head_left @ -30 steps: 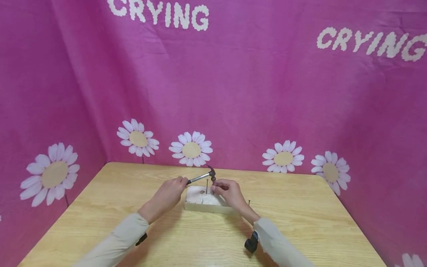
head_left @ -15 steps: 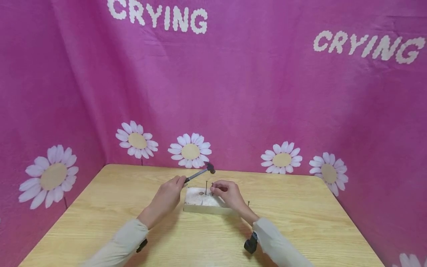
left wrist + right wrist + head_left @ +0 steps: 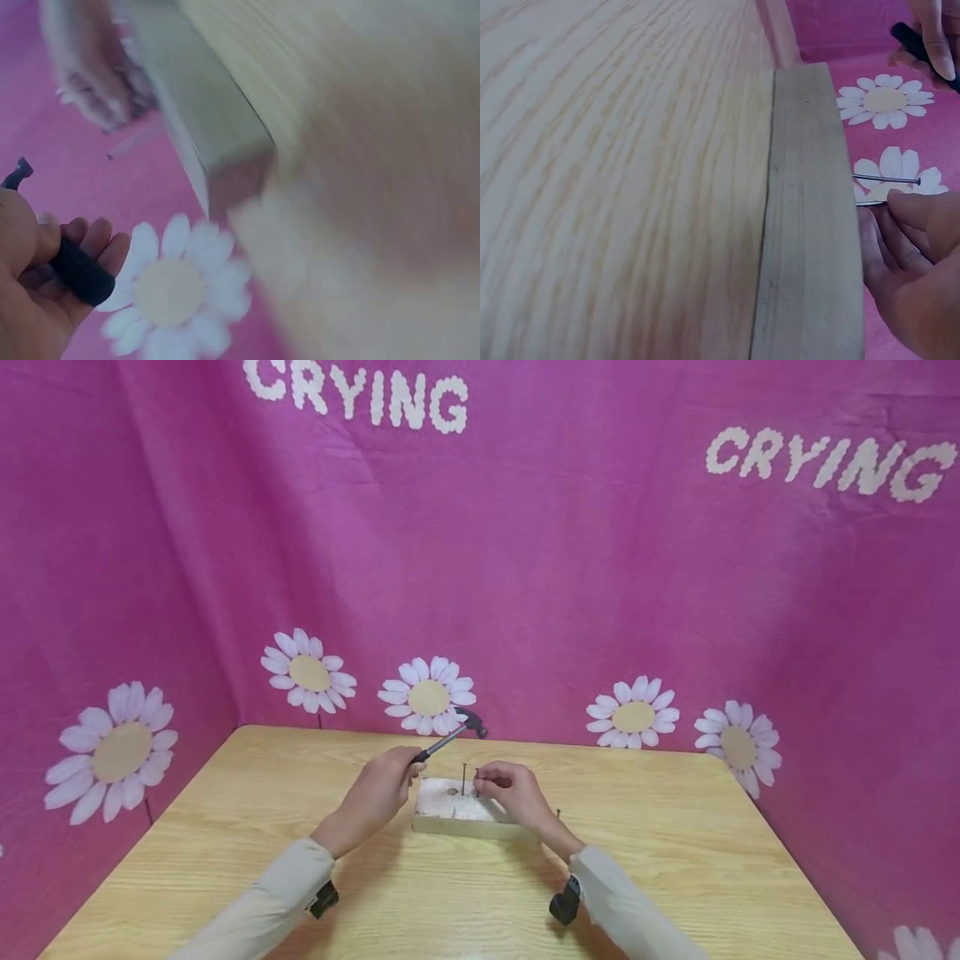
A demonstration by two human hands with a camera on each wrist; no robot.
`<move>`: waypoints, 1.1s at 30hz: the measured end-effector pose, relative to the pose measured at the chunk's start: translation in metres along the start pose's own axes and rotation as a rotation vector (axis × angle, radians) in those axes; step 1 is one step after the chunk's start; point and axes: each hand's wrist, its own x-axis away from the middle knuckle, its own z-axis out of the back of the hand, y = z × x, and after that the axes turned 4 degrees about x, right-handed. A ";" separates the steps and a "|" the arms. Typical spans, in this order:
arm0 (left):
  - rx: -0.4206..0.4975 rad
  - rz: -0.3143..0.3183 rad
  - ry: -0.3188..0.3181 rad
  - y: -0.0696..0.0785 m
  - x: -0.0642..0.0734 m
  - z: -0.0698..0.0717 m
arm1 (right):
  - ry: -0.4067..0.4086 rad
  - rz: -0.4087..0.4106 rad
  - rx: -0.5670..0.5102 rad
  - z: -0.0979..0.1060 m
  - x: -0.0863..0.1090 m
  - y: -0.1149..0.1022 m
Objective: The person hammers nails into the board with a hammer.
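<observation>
My left hand [image 3: 378,789] grips a small claw hammer [image 3: 474,723] by its black handle [image 3: 84,276], the head raised above and behind the block. My right hand [image 3: 516,792] pinches a nail [image 3: 868,203] between thumb and fingers, upright on top of the pale wooden block [image 3: 457,825]. Its lower part is mostly hidden by the fingertips. Just left of it, a second nail [image 3: 463,779] stands upright in the block by itself, its long shank bare in the right wrist view. A dark round spot [image 3: 452,792] marks the block's top near that nail.
Another nail [image 3: 558,815] stands up by the block's right end, partly behind my right wrist. The block lies on a light wood-grain table [image 3: 660,860]. A pink cloth [image 3: 525,568] with daisies hangs close behind and along both sides.
The hammer head was down at the head of the pinched nail a second ago; it has since lifted up and away. The right hand keeps its place on the nail.
</observation>
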 end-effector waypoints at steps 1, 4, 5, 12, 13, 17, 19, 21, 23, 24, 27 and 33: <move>0.133 0.080 -0.008 0.001 0.000 0.000 | -0.004 -0.001 0.003 0.001 0.000 -0.001; 0.524 0.319 -0.037 -0.001 0.003 -0.003 | -0.006 -0.007 0.006 0.005 0.002 -0.003; 0.635 0.386 -0.058 -0.002 0.005 -0.004 | -0.002 -0.013 0.001 0.007 0.002 -0.004; 1.177 0.686 -0.225 -0.008 0.016 0.001 | 0.029 -0.055 -0.017 0.030 0.005 -0.006; 1.252 0.698 -0.239 -0.007 0.016 0.002 | 0.034 -0.065 -0.006 0.035 0.005 -0.005; 1.558 0.680 -0.289 -0.002 0.016 0.005 | 0.057 -0.084 0.005 0.057 0.009 0.000; 1.678 0.643 -0.313 0.001 0.015 0.005 | 0.065 -0.099 0.002 0.069 0.013 0.004; 1.739 0.605 -0.328 0.003 0.015 0.004 | 0.068 -0.122 0.013 0.079 0.017 0.008; 1.713 0.575 -0.341 0.004 0.015 0.004 | 0.057 -0.141 0.038 0.089 0.021 0.014; 1.683 0.566 -0.344 0.005 0.015 0.003 | 0.054 -0.149 0.052 0.093 0.023 0.016; 1.557 0.563 -0.344 0.005 0.016 0.001 | 0.043 -0.168 0.122 0.104 0.029 0.023; 1.427 0.597 -0.308 0.001 0.019 0.000 | 0.012 -0.249 0.228 0.118 0.039 0.033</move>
